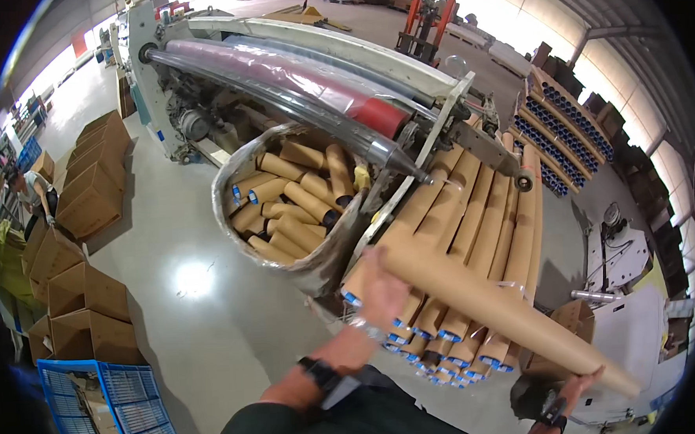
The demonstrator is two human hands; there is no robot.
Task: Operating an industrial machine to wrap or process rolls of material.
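Note:
A long brown cardboard tube (497, 299) slants across in front of me, its near right end lower in the view. My left hand (384, 290) grips its left end, somewhat blurred. My right hand (578, 389) is closed round the underside close to the other end. Below the tube lies a stack of similar long cardboard tubes (480, 194), several with blue ends facing me. To the left of the stack, a round bin with a pale wrapped rim (225, 208) holds many short cut tubes (303, 200).
Behind the bin stands a roller machine (278, 95) with red film on its roll. Open cardboard boxes (94, 183) line the left, with a blue crate (141, 401) nearer. A co-worker (36, 190) is at far left. More stacked tubes (563, 127) and a white machine (629, 344) stand right.

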